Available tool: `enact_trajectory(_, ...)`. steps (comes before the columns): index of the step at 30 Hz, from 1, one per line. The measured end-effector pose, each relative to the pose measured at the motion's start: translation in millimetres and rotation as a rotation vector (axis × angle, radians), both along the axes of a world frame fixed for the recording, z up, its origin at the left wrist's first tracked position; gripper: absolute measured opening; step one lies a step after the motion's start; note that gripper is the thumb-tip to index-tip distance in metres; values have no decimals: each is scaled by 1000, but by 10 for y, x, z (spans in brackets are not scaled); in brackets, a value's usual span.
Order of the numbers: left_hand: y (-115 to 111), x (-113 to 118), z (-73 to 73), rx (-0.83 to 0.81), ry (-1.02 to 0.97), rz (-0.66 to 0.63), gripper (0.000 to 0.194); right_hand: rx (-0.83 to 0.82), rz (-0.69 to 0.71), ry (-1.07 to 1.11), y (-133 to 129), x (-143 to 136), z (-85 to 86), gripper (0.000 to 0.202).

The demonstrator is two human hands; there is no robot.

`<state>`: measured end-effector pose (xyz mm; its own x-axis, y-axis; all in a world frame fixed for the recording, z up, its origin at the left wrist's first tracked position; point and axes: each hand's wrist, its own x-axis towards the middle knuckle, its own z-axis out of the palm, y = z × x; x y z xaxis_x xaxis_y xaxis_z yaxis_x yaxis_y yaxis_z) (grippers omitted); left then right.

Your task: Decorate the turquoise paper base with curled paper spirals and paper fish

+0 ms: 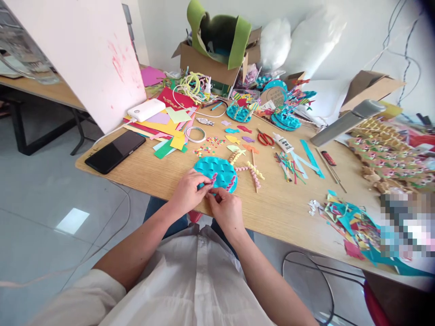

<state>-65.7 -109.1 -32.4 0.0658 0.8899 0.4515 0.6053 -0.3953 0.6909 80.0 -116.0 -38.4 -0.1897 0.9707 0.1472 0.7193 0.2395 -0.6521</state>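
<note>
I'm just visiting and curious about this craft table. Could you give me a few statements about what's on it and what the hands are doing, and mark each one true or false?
1. Both hands meet at the near edge of the teal disc. True: the left hand and right hand pinch a small pink wavy strip there.
2. The black phone lies screen-up to the left of the disc. True.
3. The red-handled scissors are in the right hand. False: they lie on the wooden table, beyond the disc.
4. The white power bank sits on the floor. False: it rests on the coloured sheets on the table.
5. The cardboard box holds green foam. True.
</note>
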Motion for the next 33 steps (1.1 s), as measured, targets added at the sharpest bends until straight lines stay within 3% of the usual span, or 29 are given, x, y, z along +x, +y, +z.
enact_trajectory(15, 3, 19, 8, 6, -22, 15, 6, 56, 11, -49, -24, -21, -33, 24)
enact_trajectory(23, -24, 2, 21, -5, -27, 38, 4, 170, 36, 105, -198, 113, 19, 21)
enact_trajectory(28, -13, -8, 35, -58, -114, 59, 16, 364, -22, 241, -206, 335, 272, 16)
enact_trajectory(31, 12, 6, 61, -99, -202, 62, 19, 562, -33, 184, -46, 443, 501, 11)
enact_trajectory(33, 33, 26, 81, -121, -256, 57, 18, 570, 7, 145, 117, 461, 625, 11)
